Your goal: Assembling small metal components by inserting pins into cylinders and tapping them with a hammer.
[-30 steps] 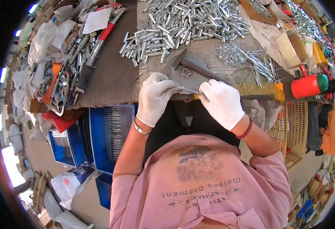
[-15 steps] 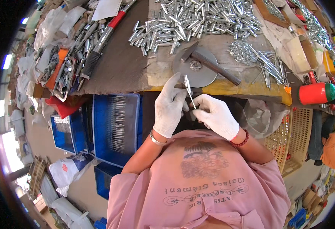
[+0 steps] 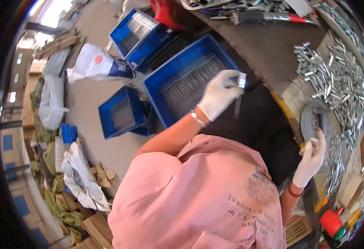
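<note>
Looks like a carrying step imo: left hand [image 3: 220, 95] has its fingers clamped on the slim metal piece [image 3: 242, 80], blue bin [image 3: 219, 49] left of them, so next needs steady aim; can't tell whether right hand's [image 3: 310, 161] grip anything.

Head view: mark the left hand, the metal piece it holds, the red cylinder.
Left hand [image 3: 219, 95]: head view, middle of glove.
Metal piece [image 3: 242, 80]: head view, shiny end.
Red cylinder [image 3: 330, 222]: head view, curved side.

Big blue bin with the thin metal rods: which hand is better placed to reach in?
Probably the left hand: it holds a shiny metal piece close to the big blue bin. The right hand is farther away, by the round grey plate.
</note>
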Demonstrator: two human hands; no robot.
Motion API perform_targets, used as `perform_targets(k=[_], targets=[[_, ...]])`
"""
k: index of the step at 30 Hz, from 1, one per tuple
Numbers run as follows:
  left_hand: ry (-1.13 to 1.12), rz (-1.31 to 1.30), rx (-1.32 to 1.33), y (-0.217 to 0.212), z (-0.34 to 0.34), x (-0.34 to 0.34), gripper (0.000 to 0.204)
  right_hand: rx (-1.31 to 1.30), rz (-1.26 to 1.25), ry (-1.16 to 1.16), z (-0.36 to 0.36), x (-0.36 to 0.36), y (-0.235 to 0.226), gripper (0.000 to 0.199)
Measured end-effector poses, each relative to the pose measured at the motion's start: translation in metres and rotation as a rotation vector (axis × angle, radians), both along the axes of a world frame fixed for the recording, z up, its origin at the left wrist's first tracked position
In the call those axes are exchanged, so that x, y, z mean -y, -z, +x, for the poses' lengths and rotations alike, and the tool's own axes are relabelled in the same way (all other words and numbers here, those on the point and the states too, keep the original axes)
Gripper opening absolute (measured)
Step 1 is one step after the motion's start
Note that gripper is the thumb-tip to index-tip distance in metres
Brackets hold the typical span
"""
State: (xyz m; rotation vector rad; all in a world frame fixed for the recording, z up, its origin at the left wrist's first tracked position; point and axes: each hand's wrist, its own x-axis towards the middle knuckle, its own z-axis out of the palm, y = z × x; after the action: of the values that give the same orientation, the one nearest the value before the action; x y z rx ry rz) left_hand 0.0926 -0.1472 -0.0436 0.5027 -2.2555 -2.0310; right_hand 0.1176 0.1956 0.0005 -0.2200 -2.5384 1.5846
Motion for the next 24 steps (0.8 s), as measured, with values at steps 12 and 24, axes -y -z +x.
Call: perform_targets(k=[12,24], targets=[[-0.231,-1.165,0.854,0.215,0.066,0.333,0.025,-0.115,-0.015,0.06,-0.005,-0.007,0.024,0.042],[-0.132,-1.192,0.969,0.26,0.048,0.324,0.023,-0.126,0.002,0.1,0.001,-0.007,0.025,0.039]])
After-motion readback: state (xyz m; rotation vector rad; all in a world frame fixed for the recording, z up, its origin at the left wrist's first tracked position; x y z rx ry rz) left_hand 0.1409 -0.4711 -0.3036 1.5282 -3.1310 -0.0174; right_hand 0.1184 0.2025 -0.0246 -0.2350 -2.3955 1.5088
